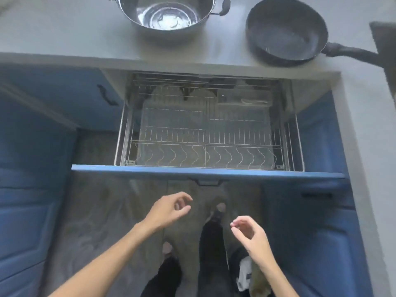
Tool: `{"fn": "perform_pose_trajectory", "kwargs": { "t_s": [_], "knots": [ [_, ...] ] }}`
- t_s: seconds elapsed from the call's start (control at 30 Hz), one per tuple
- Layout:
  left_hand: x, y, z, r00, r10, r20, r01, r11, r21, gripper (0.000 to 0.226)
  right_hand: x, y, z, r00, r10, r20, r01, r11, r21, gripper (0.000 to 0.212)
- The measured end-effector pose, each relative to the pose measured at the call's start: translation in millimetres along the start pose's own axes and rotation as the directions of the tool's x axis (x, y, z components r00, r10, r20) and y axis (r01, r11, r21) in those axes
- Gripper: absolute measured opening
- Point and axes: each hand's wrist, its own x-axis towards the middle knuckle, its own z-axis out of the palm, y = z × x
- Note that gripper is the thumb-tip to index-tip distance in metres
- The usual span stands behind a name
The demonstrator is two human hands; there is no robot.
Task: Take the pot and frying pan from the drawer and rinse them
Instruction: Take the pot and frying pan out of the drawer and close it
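A shiny steel pot (167,16) with two dark side handles stands on the grey counter at the top, its inside wet. To its right rests a dark frying pan (287,31), its long handle pointing right. Below the counter, the blue-fronted drawer (205,171) is pulled out, showing a wire rack with no cookware in it. My left hand (169,209) hovers below the drawer front, fingers loosely curled and apart, holding nothing. My right hand (250,234) hangs lower and to the right, also loosely curled and holding nothing.
Blue cabinet doors (32,189) flank the drawer on both sides. The grey counter (64,35) wraps round to the right. A small white item (255,101) lies in a tray at the drawer's back right. My legs and feet stand on the grey floor below.
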Motion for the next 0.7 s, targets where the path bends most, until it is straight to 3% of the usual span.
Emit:
{"fn": "perform_pose_trajectory", "kwargs": {
  "t_s": [0.13, 0.27, 0.37, 0.47, 0.7],
  "knots": [
    [40.3, -24.1, 24.1, 0.999, -0.017, 0.031, 0.015, 0.998, 0.06, 0.047, 59.0, 12.1, 31.9, 0.999, -0.047, -0.014, 0.046, 0.996, -0.075, 0.026],
    [82.2, -36.6, 53.7, 1.0, -0.018, -0.004, 0.018, 0.999, -0.03, 0.063, 120.3, 29.2, 51.2, 0.998, -0.019, -0.058, 0.01, 0.989, -0.147, 0.033],
    [109.8, -36.2, 73.1, 0.989, 0.028, -0.147, -0.031, 0.999, -0.021, 0.052, 152.9, 37.5, 65.3, 0.993, -0.053, -0.105, 0.038, 0.99, -0.136, 0.027],
    [119.0, -36.9, 80.8, 0.958, -0.021, -0.287, -0.022, 0.989, -0.147, 0.029, 165.2, 39.2, 65.6, 0.984, -0.108, -0.144, 0.087, 0.985, -0.146, 0.022],
    [135.4, -25.6, 51.9, 0.975, -0.026, -0.22, -0.016, 0.983, -0.185, 0.028, 189.1, 20.5, 59.6, 0.985, -0.04, -0.166, 0.03, 0.998, -0.062, 0.022]
  ]
}}
